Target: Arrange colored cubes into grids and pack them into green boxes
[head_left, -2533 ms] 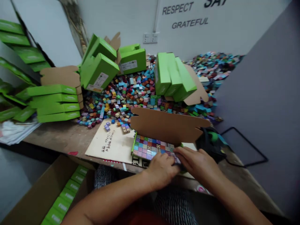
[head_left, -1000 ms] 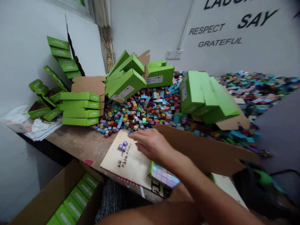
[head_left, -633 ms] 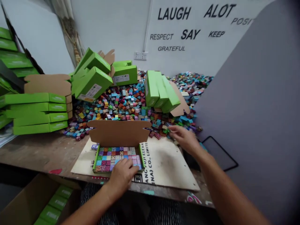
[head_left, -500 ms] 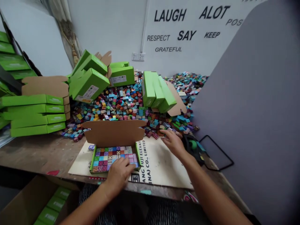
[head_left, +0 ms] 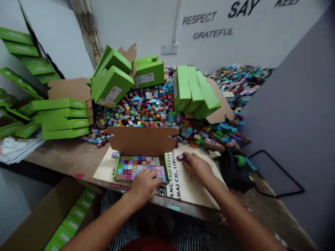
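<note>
An open green box (head_left: 115, 168) with a raised brown cardboard lid (head_left: 142, 140) lies on a pale board (head_left: 183, 188) at the table's front. It is packed with rows of small coloured cubes (head_left: 136, 165). My left hand (head_left: 145, 185) rests curled on the box's near right corner. My right hand (head_left: 196, 167) lies on the board just right of the box, its fingertips pinched on a few small cubes (head_left: 180, 157). A purple cube (head_left: 115, 154) sits left of the lid.
A big heap of coloured cubes (head_left: 154, 108) covers the table's back. Closed green boxes are stacked at left (head_left: 61, 118), more lean in the heap (head_left: 195, 89). A black and green tool (head_left: 237, 165) with a cable lies at right. A carton of green boxes (head_left: 70, 223) stands below.
My right hand has drawn back from the edge of the cube heap to the board beside the box, bringing a few cubes. My left hand stays on the box.
</note>
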### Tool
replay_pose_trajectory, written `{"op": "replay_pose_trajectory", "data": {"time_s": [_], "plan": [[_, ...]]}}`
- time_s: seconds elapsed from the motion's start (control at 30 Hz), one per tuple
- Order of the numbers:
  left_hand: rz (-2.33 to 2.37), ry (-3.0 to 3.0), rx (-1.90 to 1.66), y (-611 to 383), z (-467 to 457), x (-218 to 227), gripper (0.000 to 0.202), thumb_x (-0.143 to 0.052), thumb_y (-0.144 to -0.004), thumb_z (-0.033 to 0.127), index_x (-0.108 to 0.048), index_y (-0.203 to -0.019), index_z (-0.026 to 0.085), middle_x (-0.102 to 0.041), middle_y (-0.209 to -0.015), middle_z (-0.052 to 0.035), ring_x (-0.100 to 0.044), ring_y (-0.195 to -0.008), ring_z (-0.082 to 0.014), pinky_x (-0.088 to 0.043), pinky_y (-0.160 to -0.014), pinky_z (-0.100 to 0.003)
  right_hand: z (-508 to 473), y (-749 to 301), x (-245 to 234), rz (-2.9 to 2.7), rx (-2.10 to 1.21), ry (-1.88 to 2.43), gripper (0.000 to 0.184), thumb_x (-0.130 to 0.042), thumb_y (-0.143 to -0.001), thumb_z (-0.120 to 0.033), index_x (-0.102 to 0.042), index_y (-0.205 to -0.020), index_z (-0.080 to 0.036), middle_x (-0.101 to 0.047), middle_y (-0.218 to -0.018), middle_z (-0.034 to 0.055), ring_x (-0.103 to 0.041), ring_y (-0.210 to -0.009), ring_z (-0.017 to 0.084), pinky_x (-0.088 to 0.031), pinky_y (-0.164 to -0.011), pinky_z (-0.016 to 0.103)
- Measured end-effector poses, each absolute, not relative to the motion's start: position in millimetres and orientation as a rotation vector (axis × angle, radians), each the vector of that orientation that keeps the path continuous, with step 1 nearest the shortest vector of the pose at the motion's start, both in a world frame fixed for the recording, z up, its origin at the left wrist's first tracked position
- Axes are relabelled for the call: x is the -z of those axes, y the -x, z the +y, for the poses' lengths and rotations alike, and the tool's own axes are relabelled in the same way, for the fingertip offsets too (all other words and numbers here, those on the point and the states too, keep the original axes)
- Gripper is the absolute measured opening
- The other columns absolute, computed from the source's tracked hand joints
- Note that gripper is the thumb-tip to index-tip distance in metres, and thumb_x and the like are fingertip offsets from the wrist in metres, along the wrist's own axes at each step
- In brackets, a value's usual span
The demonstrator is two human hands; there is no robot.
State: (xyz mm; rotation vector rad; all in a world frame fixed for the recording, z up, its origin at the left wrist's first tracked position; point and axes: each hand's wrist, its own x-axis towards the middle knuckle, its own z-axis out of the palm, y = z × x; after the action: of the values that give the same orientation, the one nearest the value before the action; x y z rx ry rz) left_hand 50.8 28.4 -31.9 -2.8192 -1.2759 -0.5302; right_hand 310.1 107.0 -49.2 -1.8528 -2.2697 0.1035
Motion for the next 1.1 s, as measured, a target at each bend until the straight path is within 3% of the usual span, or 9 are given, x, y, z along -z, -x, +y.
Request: {"op": "replay_pose_trajectory", "data": {"time_s": [0.2, 0.3, 0.4, 0.47, 0.57, 0.77, 0.9, 1.03, 1.1], "plan": [[-1.192, 2.92, 0.498, -64.0, 12.2, 29.4, 0.006, -0.055, -0.089, 0.022, -0.061, -0.091, 0.022, -0.056, -0.08, -0.0025, -0.048, -0.074, -0.0186, -0.036, -0.06, -0.028, 63.3, -335.2, 35.2, -2.276, -0.668, 1.749, 0.053, -0.06, -0.078, -0.03, -0.053, -0.129, -0.019, -0.065, -0.102, 0.009, -0.062, -0.075, 0.019, -0.046, -0.068, 0.029], [-1.222, 2.911, 0.523, -68.1, 10.6, 30.1, 0.007, -0.055, -0.089, 0.022, -0.062, -0.092, 0.022, -0.056, -0.08, -0.0027, -0.048, -0.073, -0.019, -0.037, -0.06, -0.029, 61.9, -334.8, 32.0, -2.212, -0.575, 1.678, 0.044, -0.054, -0.083, -0.03, -0.056, -0.127, -0.024, -0.064, -0.104, 0.0082, -0.061, -0.076, 0.018, -0.047, -0.07, 0.03], [-1.232, 2.908, 0.539, -68.4, 13.1, 30.0, 0.009, -0.055, -0.09, 0.022, -0.062, -0.094, 0.022, -0.056, -0.08, -0.0028, -0.048, -0.074, -0.0193, -0.037, -0.06, -0.029, 67.4, -323.4, 34.2, -2.26, -0.354, 1.587, 0.032, -0.052, -0.085, -0.026, -0.064, -0.115, -0.025, -0.063, -0.103, 0.0084, -0.06, -0.09, 0.022, -0.046, -0.077, 0.033], [-1.22, 2.913, 0.533, -67.6, 14.1, 29.7, 0.009, -0.054, -0.09, 0.022, -0.062, -0.094, 0.022, -0.056, -0.081, -0.0029, -0.048, -0.075, -0.0192, -0.037, -0.06, -0.028, 71.6, -314.1, 36.4, -2.325, -0.292, 1.587, 0.027, -0.053, -0.085, -0.025, -0.067, -0.108, -0.025, -0.063, -0.101, 0.0079, -0.061, -0.086, 0.021, -0.046, -0.074, 0.031], [-1.209, 2.9, 0.518, -66.7, 12.8, 29.7, 0.01, -0.055, -0.089, 0.021, -0.062, -0.096, 0.022, -0.055, -0.081, -0.0027, -0.047, -0.075, -0.0188, -0.037, -0.061, -0.028, 76.1, -305.3, 39.1, -2.341, -0.333, 1.59, 0.022, -0.056, -0.084, -0.025, -0.069, -0.101, -0.025, -0.061, -0.1, 0.0067, -0.061, -0.079, 0.018, -0.047, -0.069, 0.029], [-1.216, 2.861, 0.515, -67.9, 9.0, 32.0, 0.011, -0.054, -0.089, 0.021, -0.062, -0.098, 0.022, -0.055, -0.081, -0.0023, -0.047, -0.075, -0.0189, -0.038, -0.062, -0.028, 73.5, -306.4, 46.1, -2.242, -0.46, 1.463, 0.024, -0.058, -0.081, -0.023, -0.068, -0.102, -0.024, -0.06, -0.102, 0.0063, -0.061, -0.087, 0.018, -0.049, -0.075, 0.029], [-1.24, 2.88, 0.507, -69.0, 8.1, 32.2, 0.013, -0.052, -0.09, 0.021, -0.063, -0.098, 0.022, -0.056, -0.082, -0.0032, -0.048, -0.075, -0.0195, -0.041, -0.063, -0.03, 67.9, -302.8, 47.0, -2.203, -0.365, 1.47, 0.019, -0.056, -0.081, -0.024, -0.068, -0.096, -0.025, -0.061, -0.093, 0.0065, -0.059, -0.084, 0.021, -0.047, -0.073, 0.033], [-1.297, 3.047, 0.54, -64.6, 12.2, 18.5, 0.017, -0.054, -0.091, 0.026, -0.064, -0.105, 0.022, -0.059, -0.087, -0.0042, -0.053, -0.08, -0.0204, -0.046, -0.068, -0.032, 65.8, -298.9, 43.4, -2.127, -0.424, 1.32, 0.022, -0.053, -0.076, -0.015, -0.064, -0.093, -0.023, -0.06, -0.097, 0.0072, -0.057, -0.091, 0.021, -0.047, -0.078, 0.035], [-1.301, 3.196, 0.632, -60.8, 19.6, 7.9, 0.021, -0.054, -0.093, 0.029, -0.063, -0.111, 0.021, -0.062, -0.094, -0.0048, -0.056, -0.085, -0.0188, -0.048, -0.074, -0.031, 65.6, -300.4, 42.7, -1.989, -0.531, 1.261, 0.02, -0.052, -0.078, -0.017, -0.061, -0.095, -0.023, -0.06, -0.099, 0.0068, -0.057, -0.094, 0.021, -0.047, -0.082, 0.036]]}}
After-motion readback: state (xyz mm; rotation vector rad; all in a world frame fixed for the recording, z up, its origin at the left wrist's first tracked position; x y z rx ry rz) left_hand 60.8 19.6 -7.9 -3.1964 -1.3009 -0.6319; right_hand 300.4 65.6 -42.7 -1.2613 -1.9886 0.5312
